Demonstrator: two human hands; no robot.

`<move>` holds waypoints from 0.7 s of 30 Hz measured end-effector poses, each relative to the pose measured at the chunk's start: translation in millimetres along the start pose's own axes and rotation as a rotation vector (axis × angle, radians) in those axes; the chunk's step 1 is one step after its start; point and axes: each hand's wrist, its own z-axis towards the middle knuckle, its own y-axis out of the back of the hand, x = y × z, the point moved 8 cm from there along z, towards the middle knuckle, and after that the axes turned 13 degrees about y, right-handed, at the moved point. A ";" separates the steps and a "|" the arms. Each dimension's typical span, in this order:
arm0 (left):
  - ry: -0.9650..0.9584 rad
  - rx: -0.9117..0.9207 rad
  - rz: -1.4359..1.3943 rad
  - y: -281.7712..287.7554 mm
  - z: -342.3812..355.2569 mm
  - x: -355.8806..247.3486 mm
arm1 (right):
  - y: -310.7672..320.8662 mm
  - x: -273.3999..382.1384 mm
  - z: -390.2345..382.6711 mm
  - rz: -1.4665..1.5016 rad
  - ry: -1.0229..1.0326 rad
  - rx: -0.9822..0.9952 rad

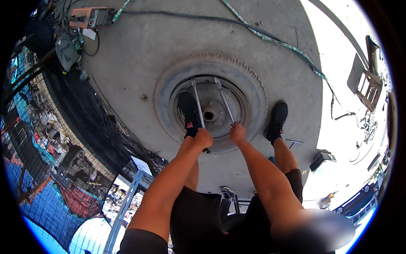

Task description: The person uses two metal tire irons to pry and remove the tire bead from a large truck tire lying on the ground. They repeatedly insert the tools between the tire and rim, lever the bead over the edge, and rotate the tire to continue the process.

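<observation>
A large dusty tyre (163,91) lies flat on the concrete with its wheel rim and hub (209,114) inside it. My left hand (203,139) is closed round the near end of a metal tyre lever (197,99), whose far end sits at the rim's far edge. In my right hand (238,133) is a second tyre lever (225,101); its flattened tip also meets the far edge, a little to the right. The two levers lean apart slightly. My left shoe (188,111) rests on the wheel between the left lever and the tyre's left side.
My right shoe (278,120) stands on the floor beside the tyre. A T-shaped metal bar (294,142) and a black box (321,160) lie to the right. A green-wrapped hose (270,39) crosses behind. An orange machine (91,17) stands far left, a wooden chair (367,86) far right.
</observation>
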 end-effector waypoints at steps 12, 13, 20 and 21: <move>0.332 0.086 -0.407 -207.9 48.2 -65.6 | 119.3 -225.8 -35.2 -0.086 0.240 0.303; 0.376 0.099 -0.446 -211.1 51.9 -62.5 | 132.9 -220.1 -39.7 -0.059 0.234 0.377; 0.381 -0.084 -0.586 -190.3 70.2 -39.4 | 193.8 -177.4 -87.7 0.312 -0.168 0.673; 0.384 -0.092 -0.585 -184.0 69.0 -36.9 | 199.9 -170.0 -89.5 0.323 -0.219 0.699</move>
